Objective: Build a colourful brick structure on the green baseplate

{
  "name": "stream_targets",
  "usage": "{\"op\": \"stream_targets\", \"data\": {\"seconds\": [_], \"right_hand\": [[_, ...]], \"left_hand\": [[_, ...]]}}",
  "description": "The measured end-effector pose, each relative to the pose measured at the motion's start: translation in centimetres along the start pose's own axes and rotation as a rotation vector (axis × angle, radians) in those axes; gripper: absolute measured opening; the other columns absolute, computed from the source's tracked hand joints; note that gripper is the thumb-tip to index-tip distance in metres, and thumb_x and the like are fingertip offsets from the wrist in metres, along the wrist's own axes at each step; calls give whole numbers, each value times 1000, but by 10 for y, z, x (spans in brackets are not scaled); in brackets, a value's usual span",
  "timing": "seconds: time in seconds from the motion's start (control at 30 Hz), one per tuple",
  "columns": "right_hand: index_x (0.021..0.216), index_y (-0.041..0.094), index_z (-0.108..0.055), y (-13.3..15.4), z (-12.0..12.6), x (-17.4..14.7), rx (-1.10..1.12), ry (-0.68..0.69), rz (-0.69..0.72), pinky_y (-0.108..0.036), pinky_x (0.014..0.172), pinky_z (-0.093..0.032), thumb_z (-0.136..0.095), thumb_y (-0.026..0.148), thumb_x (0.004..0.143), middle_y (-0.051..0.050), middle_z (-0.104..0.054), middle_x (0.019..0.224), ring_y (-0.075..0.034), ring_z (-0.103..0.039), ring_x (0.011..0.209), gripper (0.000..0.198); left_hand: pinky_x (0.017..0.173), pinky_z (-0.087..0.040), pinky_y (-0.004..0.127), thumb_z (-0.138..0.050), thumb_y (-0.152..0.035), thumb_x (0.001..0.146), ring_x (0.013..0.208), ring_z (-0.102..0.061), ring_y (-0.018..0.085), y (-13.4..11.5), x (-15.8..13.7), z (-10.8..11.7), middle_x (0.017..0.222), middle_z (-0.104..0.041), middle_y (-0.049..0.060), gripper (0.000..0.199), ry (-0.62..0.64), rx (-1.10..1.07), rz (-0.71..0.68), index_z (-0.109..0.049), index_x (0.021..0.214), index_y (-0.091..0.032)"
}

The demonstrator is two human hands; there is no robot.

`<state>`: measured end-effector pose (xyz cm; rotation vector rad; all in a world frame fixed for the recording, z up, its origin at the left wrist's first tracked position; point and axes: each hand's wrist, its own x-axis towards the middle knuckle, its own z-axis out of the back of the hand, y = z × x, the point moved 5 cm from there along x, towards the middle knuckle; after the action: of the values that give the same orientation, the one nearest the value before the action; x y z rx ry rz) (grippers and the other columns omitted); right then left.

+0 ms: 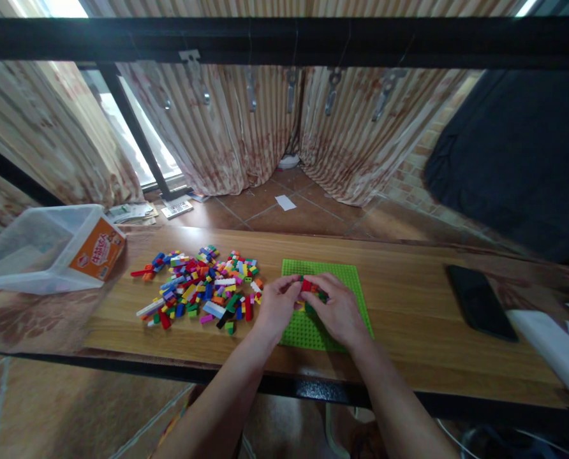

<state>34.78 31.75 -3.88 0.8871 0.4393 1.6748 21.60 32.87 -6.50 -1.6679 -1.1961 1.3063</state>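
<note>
Hands (275, 308) (338, 307) partly hide coloured bricks (306, 285) and the green baseplate (308, 333) beneath.

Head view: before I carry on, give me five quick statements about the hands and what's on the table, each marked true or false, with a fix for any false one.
1. The left hand and right hand come together at a red brick. True.
2. The loose toy bricks lie to the right of the green studded baseplate. False: they lie to its left.
3. A black smartphone lies to the right of the baseplate. True.
4. The translucent plastic bin carries a blue label. False: its label is mainly orange.
5. The baseplate rests on a wooden tabletop. True.
</note>
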Motion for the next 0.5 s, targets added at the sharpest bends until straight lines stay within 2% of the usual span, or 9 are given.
{"op": "stream_targets", "data": {"seconds": [0.1,0.17,0.33,0.5], "right_hand": [[103,26,-72,-17,7,3,-84,-95,-25,-42,92,-47,-64,37,84,-7,-64,105,-24,-58,103,24],[101,27,-74,-28,7,5,-123,-109,-46,-44,94,-46,-66,39,82,-7,-63,107,-26,-56,106,24],[98,29,-76,-35,-1,9,-172,-44,-87,-47,99,-41,-69,37,79,-7,-61,118,-28,-51,115,22],[97,31,-76,-33,-6,11,-184,30,-148,-48,100,-39,-72,35,76,-7,-61,121,-28,-49,117,22]], "left_hand": [[56,-48,19,-58,-20,84,68,-65,12,0,6,8,88,-73,7,28,-78,142,-47,-68,109,-13],[60,-50,20,-57,-19,84,70,-66,13,1,10,13,89,-74,7,28,-93,255,-111,-68,110,-14],[65,-52,24,-56,-23,86,71,-67,14,2,14,18,92,-74,7,29,-75,395,-205,-68,111,-15],[68,-54,26,-54,-22,87,76,-68,16,5,14,14,94,-75,8,30,-10,396,-237,-68,113,-15]]}}
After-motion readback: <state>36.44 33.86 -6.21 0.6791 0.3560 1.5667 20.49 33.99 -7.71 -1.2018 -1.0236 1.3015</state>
